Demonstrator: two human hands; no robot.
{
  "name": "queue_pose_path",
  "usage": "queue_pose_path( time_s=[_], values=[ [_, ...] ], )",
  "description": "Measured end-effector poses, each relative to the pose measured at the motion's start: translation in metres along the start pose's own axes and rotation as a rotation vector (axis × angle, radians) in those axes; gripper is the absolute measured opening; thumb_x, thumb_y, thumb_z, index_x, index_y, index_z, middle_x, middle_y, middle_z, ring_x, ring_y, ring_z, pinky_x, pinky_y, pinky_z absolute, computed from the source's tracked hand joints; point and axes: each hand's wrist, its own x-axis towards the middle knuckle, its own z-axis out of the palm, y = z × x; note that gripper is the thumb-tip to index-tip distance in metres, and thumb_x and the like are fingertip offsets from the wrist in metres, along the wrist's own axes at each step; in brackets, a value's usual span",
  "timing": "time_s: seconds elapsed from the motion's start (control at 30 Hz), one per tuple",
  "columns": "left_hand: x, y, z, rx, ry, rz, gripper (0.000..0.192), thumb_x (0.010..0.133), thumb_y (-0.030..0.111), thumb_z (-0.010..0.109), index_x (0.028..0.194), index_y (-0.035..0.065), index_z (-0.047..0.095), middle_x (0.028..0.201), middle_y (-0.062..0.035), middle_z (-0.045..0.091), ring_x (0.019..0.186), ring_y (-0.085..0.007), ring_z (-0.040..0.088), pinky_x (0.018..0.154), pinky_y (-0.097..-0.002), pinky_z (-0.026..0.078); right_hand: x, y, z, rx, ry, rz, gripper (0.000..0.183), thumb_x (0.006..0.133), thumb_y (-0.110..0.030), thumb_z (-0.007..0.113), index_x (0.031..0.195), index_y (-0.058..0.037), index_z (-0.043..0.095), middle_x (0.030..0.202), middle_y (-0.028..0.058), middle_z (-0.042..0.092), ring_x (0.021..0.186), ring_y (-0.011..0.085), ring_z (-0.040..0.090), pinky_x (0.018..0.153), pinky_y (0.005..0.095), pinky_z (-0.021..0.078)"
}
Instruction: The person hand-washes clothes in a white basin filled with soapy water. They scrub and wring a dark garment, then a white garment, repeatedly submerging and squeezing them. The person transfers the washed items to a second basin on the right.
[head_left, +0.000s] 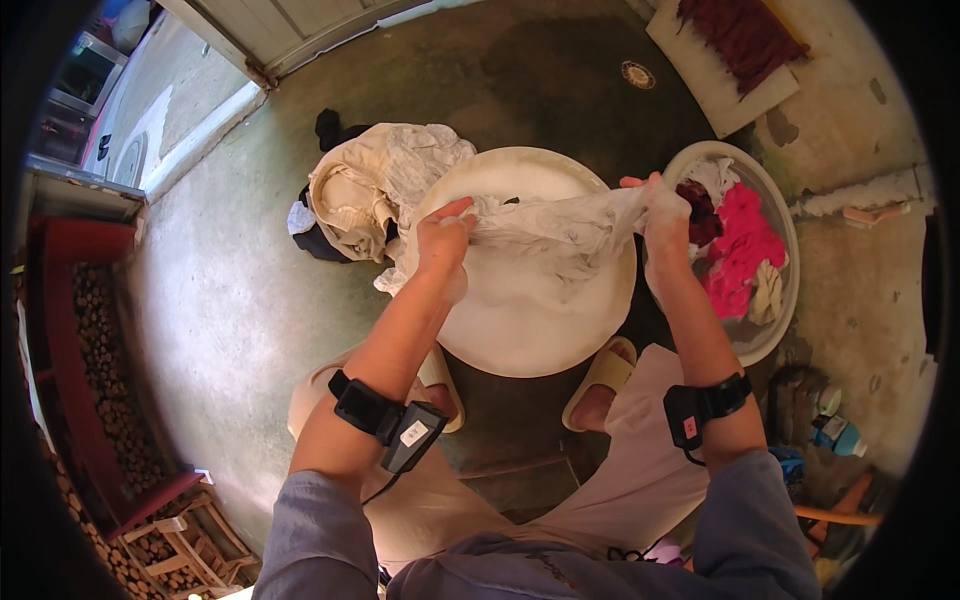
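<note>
A wet, whitish thin cloth (559, 225) is stretched between my two hands over a round pale basin (525, 322) of cloudy, sudsy water. My left hand (444, 240) grips the cloth's left end above the basin's left part. At the other end, my right hand (664, 217), covered in foam, grips the cloth near the basin's right rim. The middle of the cloth sags towards the water; whether it touches the water I cannot tell. Both hands have their fingers partly hidden by cloth and suds.
Beige and white clothes (375, 187) lie heaped on the floor left of the basin, with dark fabric under them. At right, an oval tub (784, 300) holds pink, maroon and white laundry. A board (720, 90) with dark red cloth stands beyond; a bluish bottle (844, 439) lies at lower right.
</note>
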Motion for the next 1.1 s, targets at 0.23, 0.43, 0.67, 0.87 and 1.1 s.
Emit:
queue_pose_path(
  time_s=[0.23,0.43,0.67,0.87,1.1],
  values=[
    [0.016,0.004,-0.02,0.015,-0.018,-0.196,0.034,0.09,0.01,0.046,0.121,0.0174,0.055,0.106,-0.0058,0.059,0.104,-0.0248,0.052,0.088,-0.058,0.036,0.022,-0.017,-0.025,0.095,0.22,0.07,0.031,0.089,-0.031,0.049,0.08,-0.0035,0.06,0.074,0.0043,0.059,0.065,0.0161,0.057,0.061,0.0311,0.0463],
    [0.022,0.004,-0.025,-0.195,-0.009,-0.097,0.025,0.089,0.01,0.047,0.113,0.0125,0.057,0.098,-0.0025,0.06,0.086,-0.0154,0.057,0.082,-0.0342,0.044,0.031,-0.013,-0.025,0.128,0.219,-0.031,0.028,0.088,-0.029,0.049,0.082,-0.0035,0.06,0.073,0.005,0.059,0.068,0.0165,0.057,0.063,0.0301,0.0454],
    [0.013,0.004,-0.012,-0.021,-0.099,-0.004,0.027,0.088,0.009,0.048,0.113,0.0128,0.057,0.09,0.0006,0.06,0.078,-0.0118,0.055,0.076,-0.0298,0.043,0.034,0.025,-0.008,-0.099,-0.017,-0.1,0.034,0.093,-0.032,0.045,0.091,-0.0026,0.063,0.079,0.0037,0.059,0.077,0.0156,0.058,0.073,0.0288,0.045],
    [0.015,-0.003,-0.008,0.003,-0.201,-0.009,0.029,0.088,0.011,0.049,0.115,0.0123,0.056,0.093,0.0005,0.06,0.08,-0.0117,0.055,0.079,-0.0295,0.042,0.033,0.107,0.0,-0.853,-0.549,-0.721,0.026,0.087,-0.016,0.051,0.11,-0.0076,0.059,0.112,0.0095,0.057,0.105,0.0233,0.052,0.089,0.0304,0.0415],
    [0.01,-0.012,-0.007,0.082,-0.265,-0.032,0.032,0.087,0.023,0.052,0.118,0.0151,0.053,0.115,-0.0031,0.053,0.1,-0.019,0.05,0.09,-0.0363,0.038,0.006,0.152,0.006,-1.449,-0.687,-0.542,0.055,0.078,-0.017,0.059,0.132,-0.023,0.048,0.145,0.0177,0.022,0.129,0.0392,0.025,0.099,0.0505,0.0318]
  ],
)
